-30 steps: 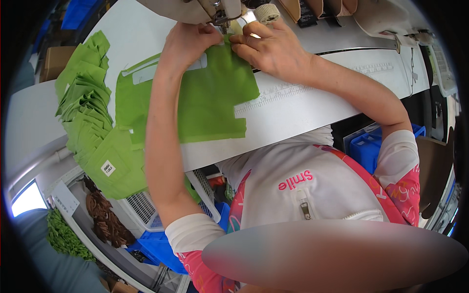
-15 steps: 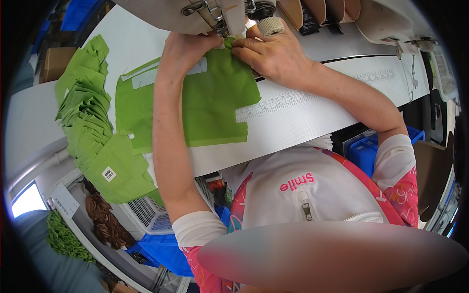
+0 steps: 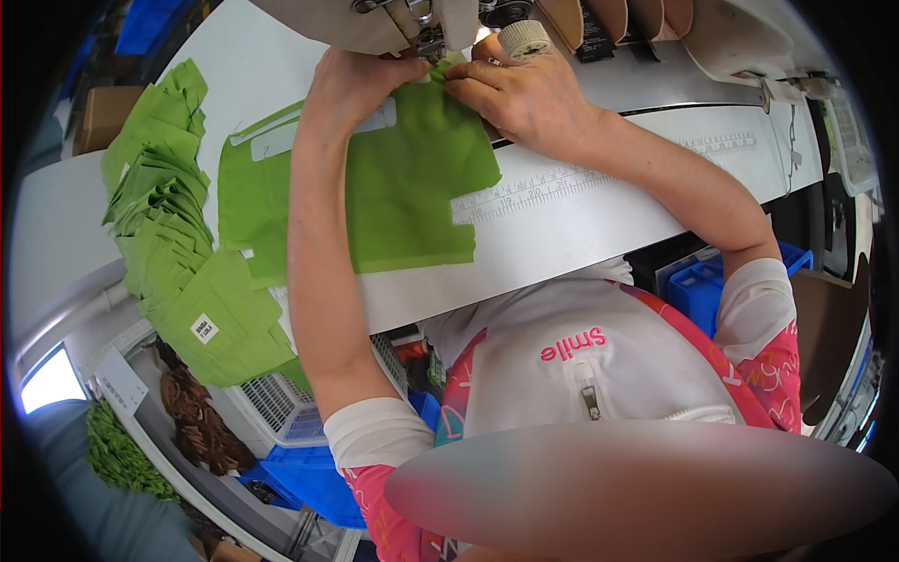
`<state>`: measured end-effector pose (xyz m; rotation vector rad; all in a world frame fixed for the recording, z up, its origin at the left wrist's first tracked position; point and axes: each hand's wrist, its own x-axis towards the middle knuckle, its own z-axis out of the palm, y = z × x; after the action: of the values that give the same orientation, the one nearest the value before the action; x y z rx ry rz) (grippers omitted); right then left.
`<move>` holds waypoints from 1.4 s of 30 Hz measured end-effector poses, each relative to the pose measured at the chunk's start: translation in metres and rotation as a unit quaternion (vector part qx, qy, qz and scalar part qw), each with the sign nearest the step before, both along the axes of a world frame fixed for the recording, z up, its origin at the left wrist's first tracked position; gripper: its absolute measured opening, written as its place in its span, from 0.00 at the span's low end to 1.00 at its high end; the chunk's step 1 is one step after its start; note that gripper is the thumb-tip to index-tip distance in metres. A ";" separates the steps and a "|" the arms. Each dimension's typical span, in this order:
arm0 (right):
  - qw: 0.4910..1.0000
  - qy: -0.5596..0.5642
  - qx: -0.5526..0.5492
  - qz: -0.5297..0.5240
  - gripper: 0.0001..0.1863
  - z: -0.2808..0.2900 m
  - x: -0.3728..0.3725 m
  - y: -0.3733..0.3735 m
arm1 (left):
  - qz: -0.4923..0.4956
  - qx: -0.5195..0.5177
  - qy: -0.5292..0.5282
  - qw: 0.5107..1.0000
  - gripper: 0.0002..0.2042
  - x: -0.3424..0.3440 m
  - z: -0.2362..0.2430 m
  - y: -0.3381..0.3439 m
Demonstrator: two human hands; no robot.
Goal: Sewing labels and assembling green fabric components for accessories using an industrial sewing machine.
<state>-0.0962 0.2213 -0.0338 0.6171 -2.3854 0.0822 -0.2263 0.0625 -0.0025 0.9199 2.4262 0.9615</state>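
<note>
A flat green fabric piece (image 3: 403,187) lies on the white table, its far edge under the needle area of a sewing machine (image 3: 375,23). My left hand (image 3: 361,82) is closed on that far edge, left of the presser foot (image 3: 430,43). My right hand (image 3: 524,98) has curled fingers pinching the same fabric just right of the foot. The machine head partly hides the fingertips. A pale strip-like template (image 3: 375,117) lies on the fabric, partly behind my left forearm.
A long pile of green fabric pieces (image 3: 169,206) hangs over the table's left edge. A printed ruler (image 3: 534,192) runs along the table (image 3: 412,298). Below are a white basket (image 3: 290,412), blue bins (image 3: 314,482) and brown cloth (image 3: 197,421). A handwheel-like knob (image 3: 523,39) sits beside the needle.
The view has shifted slightly, so machine and table sit a little higher. Both hands stay on the fabric beside the presser foot; little else differs.
</note>
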 end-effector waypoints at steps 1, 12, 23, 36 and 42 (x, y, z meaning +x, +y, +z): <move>1.000 0.000 0.004 -0.004 0.04 0.000 0.000 0.001 | -0.008 0.011 0.006 1.000 0.19 0.000 0.001 0.000; 0.999 -0.037 -0.009 0.030 0.13 0.004 -0.001 0.003 | 0.009 0.105 -0.032 0.994 0.17 -0.001 -0.016 -0.011; 0.998 0.035 0.017 0.058 0.06 -0.002 0.016 -0.003 | 0.028 0.019 0.285 0.958 0.15 0.041 -0.012 -0.021; 0.997 -0.053 0.015 0.061 0.11 0.004 0.024 -0.003 | -0.075 0.008 0.408 0.910 0.16 0.064 -0.030 -0.035; 0.996 -0.055 0.008 0.070 0.12 0.003 0.015 -0.002 | -0.073 0.013 0.394 0.916 0.16 0.055 -0.032 -0.038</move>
<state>-0.0807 0.2190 -0.0307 0.8058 -2.4482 0.1632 -0.1710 0.0242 -0.0348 1.7342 2.9013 0.6319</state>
